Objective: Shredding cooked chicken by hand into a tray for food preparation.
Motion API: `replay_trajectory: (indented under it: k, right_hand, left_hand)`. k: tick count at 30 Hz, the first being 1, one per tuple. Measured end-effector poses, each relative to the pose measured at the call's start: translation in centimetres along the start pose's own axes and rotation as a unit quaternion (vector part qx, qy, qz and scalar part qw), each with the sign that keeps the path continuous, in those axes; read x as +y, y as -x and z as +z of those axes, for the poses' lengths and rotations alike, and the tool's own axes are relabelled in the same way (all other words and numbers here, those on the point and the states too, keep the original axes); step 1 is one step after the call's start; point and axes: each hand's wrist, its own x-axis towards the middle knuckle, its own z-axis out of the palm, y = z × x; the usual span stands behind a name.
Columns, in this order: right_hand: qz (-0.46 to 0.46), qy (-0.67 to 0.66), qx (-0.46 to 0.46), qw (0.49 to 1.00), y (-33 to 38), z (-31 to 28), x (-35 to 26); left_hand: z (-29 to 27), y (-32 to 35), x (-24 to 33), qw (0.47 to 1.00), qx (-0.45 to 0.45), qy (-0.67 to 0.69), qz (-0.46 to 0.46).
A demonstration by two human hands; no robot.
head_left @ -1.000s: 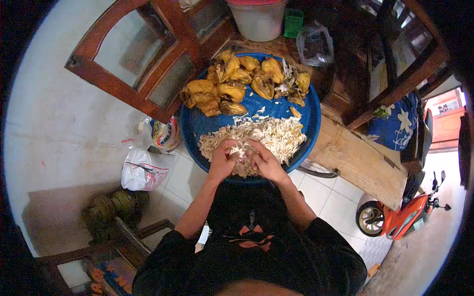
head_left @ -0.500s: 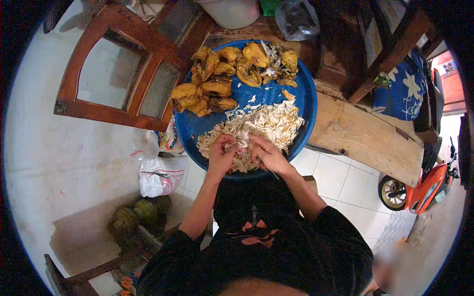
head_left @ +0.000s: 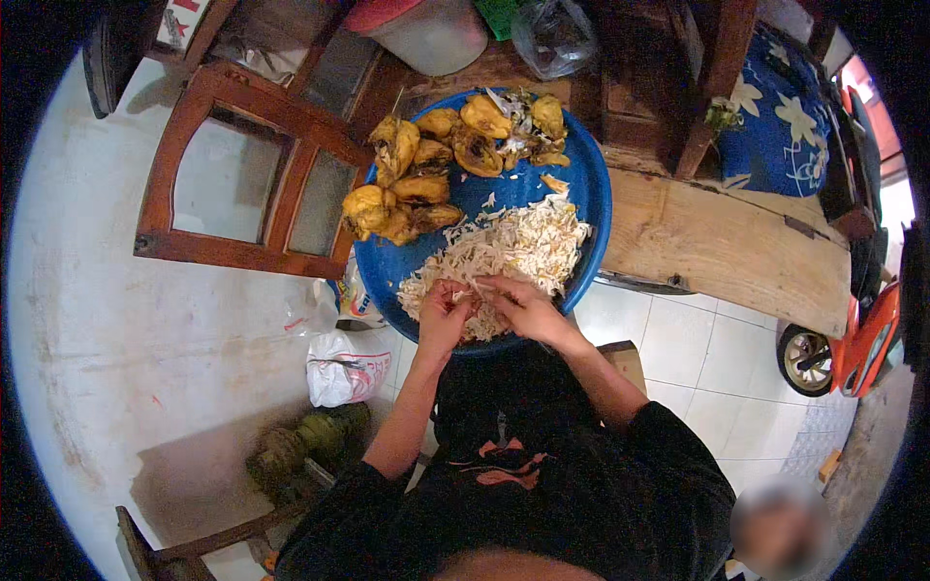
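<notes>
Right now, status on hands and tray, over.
Left hand and right hand pinching pale shreds together. Shreds heaped in blue tray; yellow-brown pieces at far side. Nothing obstructing.

view has swung: the blue tray (head_left: 581, 194) and everything on it sit higher and further right in frame than a second ago, more floor and the green bundle (head_left: 300, 445) showing near-left. left hand (head_left: 444, 315) and right hand (head_left: 523, 308) have drawn slightly apart, no longer pressed together over one clump; both now pinch at thin strands on the near edge of the shredded pile (head_left: 504, 254). right hand reaches a bit further left across the pile than before.
</notes>
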Motion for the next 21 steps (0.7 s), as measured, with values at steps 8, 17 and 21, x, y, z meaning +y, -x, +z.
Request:
replay_trajectory:
  k: [8, 17, 21]
  right_hand:
    - [-0.173, 0.172, 0.103, 0.964, 0.4, 2.3, 1.7]
    - [-0.157, 0.112, 0.039, 0.980, 0.5, 3.0, -0.3]
    - [-0.186, 0.141, 0.049, 0.971, 0.4, 4.0, -0.9]
  left_hand:
    - [-1.2, 0.2, -0.5, 1.000, 0.005, 0.011, 0.001]
    - [-2.5, 1.2, -0.5, 0.996, 0.026, 0.058, 0.061]
    - [-2.6, 2.0, 0.0, 0.992, 0.054, 0.066, 0.097]
